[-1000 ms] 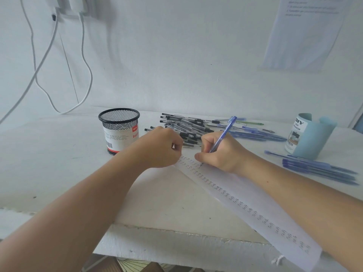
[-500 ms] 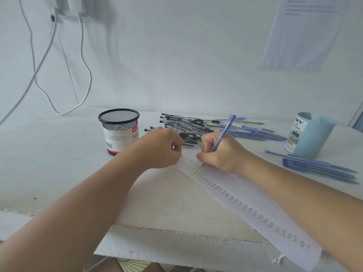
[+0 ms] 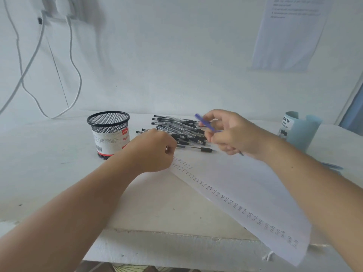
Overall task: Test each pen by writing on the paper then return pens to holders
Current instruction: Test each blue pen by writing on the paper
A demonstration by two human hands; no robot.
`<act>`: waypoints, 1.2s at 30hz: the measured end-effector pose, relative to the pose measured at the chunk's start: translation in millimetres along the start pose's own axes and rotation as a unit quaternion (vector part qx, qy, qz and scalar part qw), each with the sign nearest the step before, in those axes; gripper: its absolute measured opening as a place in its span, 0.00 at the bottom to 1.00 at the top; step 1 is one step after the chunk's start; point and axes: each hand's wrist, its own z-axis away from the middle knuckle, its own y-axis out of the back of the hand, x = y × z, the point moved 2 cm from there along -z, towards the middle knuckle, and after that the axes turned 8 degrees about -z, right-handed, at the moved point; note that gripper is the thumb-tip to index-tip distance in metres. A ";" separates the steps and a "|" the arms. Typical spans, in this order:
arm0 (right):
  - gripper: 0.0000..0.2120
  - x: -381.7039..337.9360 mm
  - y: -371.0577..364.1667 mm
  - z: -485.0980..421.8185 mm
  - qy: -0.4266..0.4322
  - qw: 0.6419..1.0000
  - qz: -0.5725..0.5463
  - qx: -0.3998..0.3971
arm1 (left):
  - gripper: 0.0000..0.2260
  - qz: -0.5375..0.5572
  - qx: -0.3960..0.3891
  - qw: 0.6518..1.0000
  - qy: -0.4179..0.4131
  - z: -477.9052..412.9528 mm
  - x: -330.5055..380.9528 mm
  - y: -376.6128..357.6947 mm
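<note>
One white table [image 3: 49,173] carries everything, set against a white wall where one printed sheet [image 3: 290,32] hangs at the upper right and at least two white cables [image 3: 75,75] droop at the upper left.

One long sheet of paper [image 3: 245,189] lies slantwise on the table, its near end hanging past the table's front edge. Small written marks run in rows along its left side.

There are two holders. A black mesh holder [image 3: 110,134] with a white and red label stands left of the paper, and a light blue holder [image 3: 302,132] stands at the far right, well apart from it.

Between the holders lies one heap of black pens [image 3: 176,130], overlapping too much to count exactly. One black pen [image 3: 202,149] lies apart at the heap's near edge.

The left hand [image 3: 155,152] rests on the paper's far corner, its fingers curled into a fist with nothing visible in its grip.

The right hand [image 3: 233,134] is raised over the paper's far end beside the heap. Its grip is closed on one blue pen [image 3: 204,122], which is blurred, with its cap end pointing up and left.

A sliver of blue pens [image 3: 332,165] shows behind the right forearm; how many there are cannot be told.
</note>
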 end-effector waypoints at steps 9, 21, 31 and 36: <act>0.18 18.3 8.4 25.6 0.090 0.953 0.271 0.102 | 0.06 -0.101 0.036 0.992 -0.062 0.9 11.6 -5.6; 0.07 38.1 79.9 95.6 -0.014 0.930 0.319 0.184 | 0.05 -0.100 0.033 0.993 -0.049 0.3 7.2 -9.4; 0.08 63.3 115.2 127.5 -0.060 0.899 0.342 0.267 | 0.07 -0.086 0.021 0.995 -0.037 -0.4 4.8 -11.1; 0.09 67.0 115.0 125.1 -0.066 0.928 0.192 0.311 | 0.07 -0.082 0.020 0.996 -0.037 -0.4 4.2 -12.2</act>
